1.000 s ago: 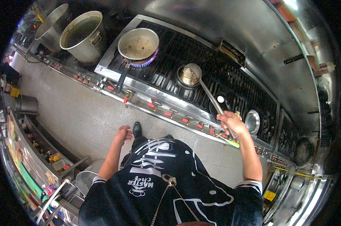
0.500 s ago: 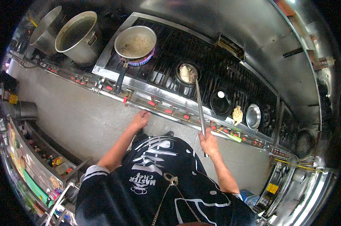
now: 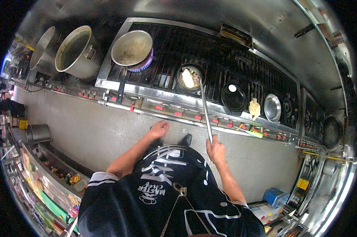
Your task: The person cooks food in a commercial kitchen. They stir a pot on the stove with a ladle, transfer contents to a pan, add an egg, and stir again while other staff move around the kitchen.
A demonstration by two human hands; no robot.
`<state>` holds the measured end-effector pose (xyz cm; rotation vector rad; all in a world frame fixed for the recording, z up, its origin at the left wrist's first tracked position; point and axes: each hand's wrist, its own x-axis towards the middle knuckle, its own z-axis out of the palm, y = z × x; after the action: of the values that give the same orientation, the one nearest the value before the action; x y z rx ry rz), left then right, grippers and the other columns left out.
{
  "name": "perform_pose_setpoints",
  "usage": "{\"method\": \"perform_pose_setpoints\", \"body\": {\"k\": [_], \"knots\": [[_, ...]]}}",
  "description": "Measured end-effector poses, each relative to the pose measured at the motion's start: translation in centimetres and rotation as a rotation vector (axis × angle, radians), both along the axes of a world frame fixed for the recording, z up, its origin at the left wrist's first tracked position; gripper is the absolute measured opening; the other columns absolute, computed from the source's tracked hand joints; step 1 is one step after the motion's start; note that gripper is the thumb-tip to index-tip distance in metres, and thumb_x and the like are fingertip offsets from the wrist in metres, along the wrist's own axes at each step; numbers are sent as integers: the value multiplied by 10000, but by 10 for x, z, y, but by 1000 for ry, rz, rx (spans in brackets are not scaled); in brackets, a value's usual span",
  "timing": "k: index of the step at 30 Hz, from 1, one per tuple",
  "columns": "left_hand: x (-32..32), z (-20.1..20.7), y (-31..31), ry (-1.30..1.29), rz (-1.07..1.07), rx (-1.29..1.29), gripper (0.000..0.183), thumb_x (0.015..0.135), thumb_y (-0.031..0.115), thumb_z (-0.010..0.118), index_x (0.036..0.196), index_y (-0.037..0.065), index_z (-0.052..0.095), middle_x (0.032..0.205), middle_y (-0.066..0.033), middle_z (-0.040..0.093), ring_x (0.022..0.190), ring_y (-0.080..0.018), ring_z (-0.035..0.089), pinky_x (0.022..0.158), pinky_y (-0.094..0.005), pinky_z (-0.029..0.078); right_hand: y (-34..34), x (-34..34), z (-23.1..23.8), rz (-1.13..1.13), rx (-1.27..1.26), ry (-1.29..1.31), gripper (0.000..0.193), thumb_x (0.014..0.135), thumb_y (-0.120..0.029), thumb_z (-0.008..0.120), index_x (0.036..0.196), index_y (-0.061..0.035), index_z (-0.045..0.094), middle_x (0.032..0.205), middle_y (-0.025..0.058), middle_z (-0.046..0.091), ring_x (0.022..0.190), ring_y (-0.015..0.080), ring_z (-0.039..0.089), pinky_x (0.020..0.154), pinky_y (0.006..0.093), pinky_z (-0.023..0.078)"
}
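Observation:
My right hand is closed around the long metal handle of a ladle. The ladle reaches forward over the range, and its bowl end meets a small dark-rimmed round of food with a white lump and green and purplish pieces. Whether a separate small pan lies under the ladle bowl, I cannot tell. My left hand hangs in front of the range with its fingers curled in, and nothing shows in it. Left of the ladle, a long-handled pan with a pale, wet-looking inside sits over a blue flame.
Two tall stockpots stand left of the range. On its right lie a dark round pan with a white round thing, a tan cloth and a metal bowl. Red-knobbed gas taps line the front rail. Shelving with goods runs behind me on the left.
The view has shifted, so the range sits somewhat differently. My right hand still grips the ladle, whose handle slants a little differently. My left hand stays curled.

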<state>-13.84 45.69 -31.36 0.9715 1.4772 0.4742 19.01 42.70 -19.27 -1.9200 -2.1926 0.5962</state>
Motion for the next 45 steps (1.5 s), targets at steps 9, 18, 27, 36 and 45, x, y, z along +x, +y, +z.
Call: {"method": "perform_pose_setpoints", "body": {"k": [9,18,27,36,45], "knots": [[-20,-21,-6,-106,57,-80,406,971,356,619,1200,23,576,824,-88,646,561,-149,581,466,-296,450,10,12,12,-23,17,-98,279,958,-306,618,1046,-71,497,626,206,644,582,423,666,572,534,530],[-32,-26,-4,-91,85,-116,444,957,387,646,1182,13,567,827,-125,670,539,-153,570,460,-300,455,-2,13,39,-130,-62,-18,288,954,-291,632,1081,-62,514,666,230,656,629,441,672,613,542,532],[-79,-55,-14,48,82,-87,413,964,377,606,1180,26,606,906,-152,666,702,-230,632,598,-357,505,6,18,64,-251,-232,204,253,969,-235,616,1091,-18,572,783,240,672,741,451,689,654,494,527],[-24,-31,-13,351,673,305,465,946,429,539,1025,-12,663,972,-262,708,928,-434,692,835,-525,539,172,84,108,-104,-1400,1307,287,968,-394,589,965,-108,608,666,60,659,588,200,655,543,439,552],[150,-127,-246,349,1302,-91,413,950,403,553,1038,21,684,835,-193,699,643,-296,681,551,-436,535,297,-44,81,547,-1189,1161,316,1025,-186,455,1282,-27,545,816,-18,555,583,58,461,540,207,444]]}}
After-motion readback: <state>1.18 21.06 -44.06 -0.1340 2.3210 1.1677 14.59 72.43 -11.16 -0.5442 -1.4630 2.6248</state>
